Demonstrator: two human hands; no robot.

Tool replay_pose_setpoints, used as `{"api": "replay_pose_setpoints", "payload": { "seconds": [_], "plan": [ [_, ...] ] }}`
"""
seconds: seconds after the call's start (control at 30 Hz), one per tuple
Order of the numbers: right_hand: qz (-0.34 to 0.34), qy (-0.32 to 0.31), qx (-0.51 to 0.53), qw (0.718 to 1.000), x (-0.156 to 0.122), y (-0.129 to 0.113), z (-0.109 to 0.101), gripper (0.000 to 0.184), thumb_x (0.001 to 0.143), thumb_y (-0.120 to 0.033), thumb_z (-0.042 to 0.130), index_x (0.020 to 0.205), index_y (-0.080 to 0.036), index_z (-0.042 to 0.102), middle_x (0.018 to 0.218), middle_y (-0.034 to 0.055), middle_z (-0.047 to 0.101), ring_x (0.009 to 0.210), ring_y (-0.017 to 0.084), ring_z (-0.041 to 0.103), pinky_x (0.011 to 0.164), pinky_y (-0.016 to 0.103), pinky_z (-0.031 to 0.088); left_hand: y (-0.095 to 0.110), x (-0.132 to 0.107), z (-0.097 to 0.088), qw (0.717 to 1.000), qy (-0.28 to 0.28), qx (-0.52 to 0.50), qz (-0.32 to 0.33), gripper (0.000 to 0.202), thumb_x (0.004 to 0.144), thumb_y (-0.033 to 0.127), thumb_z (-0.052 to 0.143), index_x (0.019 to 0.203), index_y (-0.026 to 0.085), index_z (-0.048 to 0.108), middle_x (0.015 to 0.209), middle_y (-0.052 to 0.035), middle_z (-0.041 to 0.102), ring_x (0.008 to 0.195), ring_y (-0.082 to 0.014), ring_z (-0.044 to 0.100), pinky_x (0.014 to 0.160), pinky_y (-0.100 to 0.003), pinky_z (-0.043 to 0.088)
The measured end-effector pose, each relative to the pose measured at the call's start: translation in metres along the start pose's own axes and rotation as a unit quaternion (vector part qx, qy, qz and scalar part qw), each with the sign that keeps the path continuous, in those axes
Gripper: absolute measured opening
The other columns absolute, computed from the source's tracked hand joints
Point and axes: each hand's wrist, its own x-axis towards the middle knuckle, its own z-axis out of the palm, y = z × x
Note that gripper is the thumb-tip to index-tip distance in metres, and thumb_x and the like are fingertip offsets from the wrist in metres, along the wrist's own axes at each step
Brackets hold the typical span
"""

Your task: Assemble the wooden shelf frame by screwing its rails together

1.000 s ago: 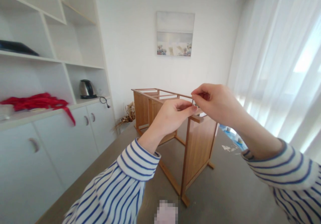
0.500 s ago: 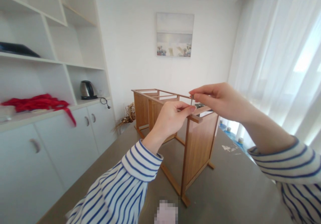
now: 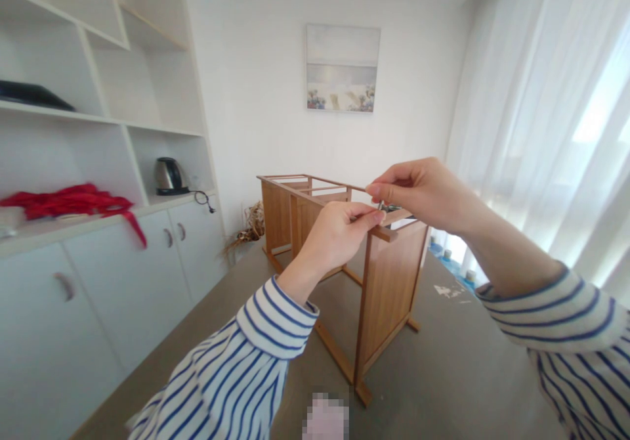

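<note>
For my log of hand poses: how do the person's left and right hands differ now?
The right hand is higher in the picture than the left hand. The right hand's fingers point picture-left; the left hand's thumb points picture-right. Both have their fingertips close around a small metal piece, and both come from striped sleeves.

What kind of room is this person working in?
Probably a living room or small office, though I can't be sure: white shelving holds a kettle, a painting hangs on the wall, and sheer white curtains hang along the right side.
</note>
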Motion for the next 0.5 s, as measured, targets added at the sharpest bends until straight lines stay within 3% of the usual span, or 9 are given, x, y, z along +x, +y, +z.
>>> {"api": "replay_pose_setpoints", "payload": {
  "seconds": [0.27,0.5],
  "plan": [
    [-0.02,0.095,-0.231,0.968,0.003,-0.006,0.007,0.022,0.08,-0.03,0.053,0.071,-0.02,0.07,0.06,0.0008,0.065,0.055,0.013,0.055,0.052,0.026,0.035,0.006,0.004,0.001,1.0,0.008,0.03,0.002,0.03,0.085,0.037,0.053,0.085,0.016,0.074,0.078,-0.0029,0.073,0.07,-0.0167,0.063,0.067,-0.026,0.044],
    [-0.008,0.108,-0.363,0.925,0.002,-0.011,0.011,0.026,0.083,-0.025,0.046,0.073,-0.018,0.069,0.067,0.0086,0.067,0.065,0.022,0.06,0.058,0.031,0.037,0.005,0.008,0.007,0.999,0.034,-0.011,0.001,0.03,0.081,0.041,0.058,0.082,0.014,0.074,0.077,-0.005,0.074,0.073,-0.0194,0.066,0.067,-0.027,0.046]
  ]
}}
